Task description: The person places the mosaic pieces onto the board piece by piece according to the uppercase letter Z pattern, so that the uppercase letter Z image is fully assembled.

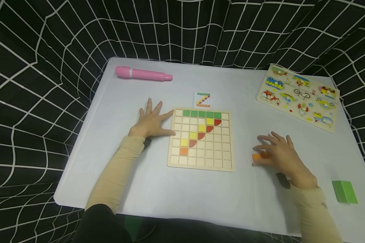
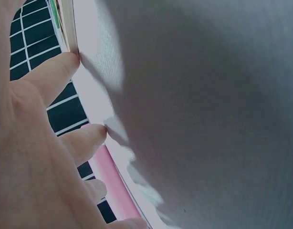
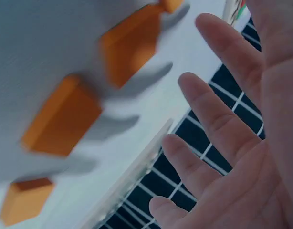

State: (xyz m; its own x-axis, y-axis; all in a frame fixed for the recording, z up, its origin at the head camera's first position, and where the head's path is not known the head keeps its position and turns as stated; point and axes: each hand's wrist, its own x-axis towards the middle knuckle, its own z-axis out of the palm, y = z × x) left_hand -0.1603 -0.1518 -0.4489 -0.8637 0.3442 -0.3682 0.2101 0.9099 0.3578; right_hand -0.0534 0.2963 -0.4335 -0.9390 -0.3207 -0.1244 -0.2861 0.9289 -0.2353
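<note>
A wooden grid board [image 1: 200, 170] lies mid-table. It bears a row of green tiles [image 1: 202, 114], a diagonal of yellow tiles [image 1: 202, 128] with red rounded pieces [image 1: 209, 129] beside them, and one orange tile [image 1: 184, 151] low on the left. Fingers spread, my left hand [image 1: 149, 123] rests at the board's left edge, thumb and index finger touching it. On the right, my right hand [image 1: 281, 155] hovers over loose orange tiles [image 1: 257, 157], its fingers extended and apart. Several orange tiles [image 3: 63, 117] lie beneath it in the right wrist view.
A small pattern card [image 1: 203, 100] with a coloured Z shape lies behind the board. At the back left is a pink pen-like tube [image 1: 146, 74]. A vehicle picture puzzle [image 1: 301, 96] lies at the back right, a green block [image 1: 345, 191] at the front right. Black netting [image 1: 188, 30] surrounds the table.
</note>
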